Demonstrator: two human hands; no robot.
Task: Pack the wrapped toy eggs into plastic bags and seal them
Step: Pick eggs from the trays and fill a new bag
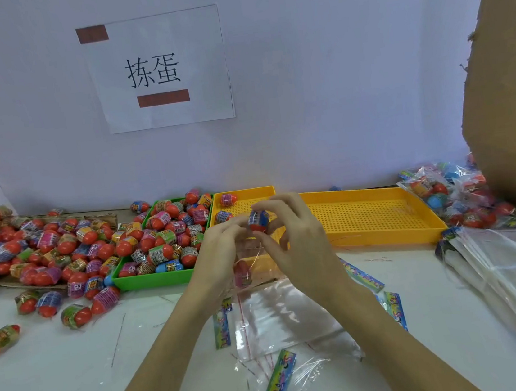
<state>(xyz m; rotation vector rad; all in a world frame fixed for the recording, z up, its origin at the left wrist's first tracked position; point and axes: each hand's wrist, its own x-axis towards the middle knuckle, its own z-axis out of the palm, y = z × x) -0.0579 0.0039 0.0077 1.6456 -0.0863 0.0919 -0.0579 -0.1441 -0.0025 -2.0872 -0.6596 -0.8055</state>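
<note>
Egg poised at the bag mouth, and this is where it can slip.

Your right hand [290, 233] pinches a blue-wrapped toy egg [258, 221] at thumb and fingertips, other fingers fanned; your left hand [221, 248] curls on the clear plastic bag [248, 261], raised before the yellow tray [379, 213], one egg apparently inside already. If that thin mouth sags shut, the egg may glance off and roll across the bench [61, 375].
</note>
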